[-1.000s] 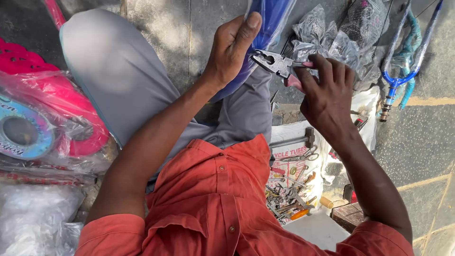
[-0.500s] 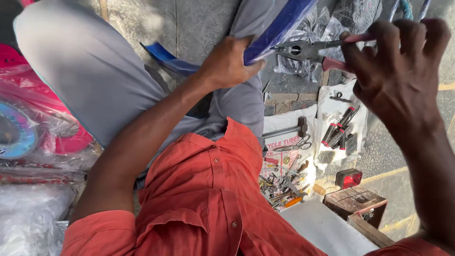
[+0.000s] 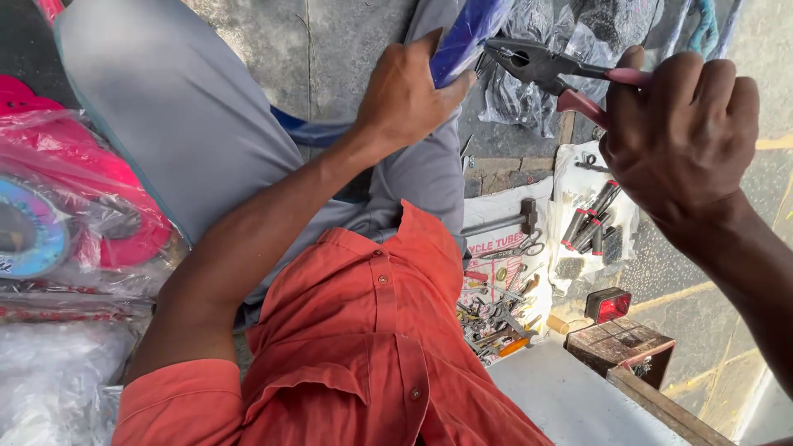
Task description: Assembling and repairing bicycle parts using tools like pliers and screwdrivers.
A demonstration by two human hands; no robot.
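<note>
The left hand (image 3: 406, 95) is wrapped around a glossy blue curved strip (image 3: 462, 33), thumb pressed up along it; the strip runs out past the top edge of the view, and a darker blue stretch of it shows again below the wrist against the grey trouser leg (image 3: 165, 124), so its full shape cannot be made out. The right hand (image 3: 681, 136) is closed around the pink-sleeved handles of a pair of pliers (image 3: 545, 68), whose dark steel head points left toward the strip. The tips of the pliers sit right at the strip's edge beside the thumb, but whether they actually bite on it is hard to tell, since the blue piece and the thumb cover that spot. The two hands are well apart, joined only by the tool and the strip. Behind the pliers lie crumpled clear plastic bags (image 3: 537, 91), their contents unreadable. On the ground below, a white cloth (image 3: 570, 177) carries several small dark cylinders, and a hammer (image 3: 500, 221) lies beside a box of mixed wrenches and small tools (image 3: 496, 318), partly hidden by the orange shirt (image 3: 372, 347). A small red reflector lamp (image 3: 610, 306) sits atop a wooden crate (image 3: 632, 347). Pink packaged goods (image 3: 91, 215) at the left are cut off by the edge of the view.
</note>
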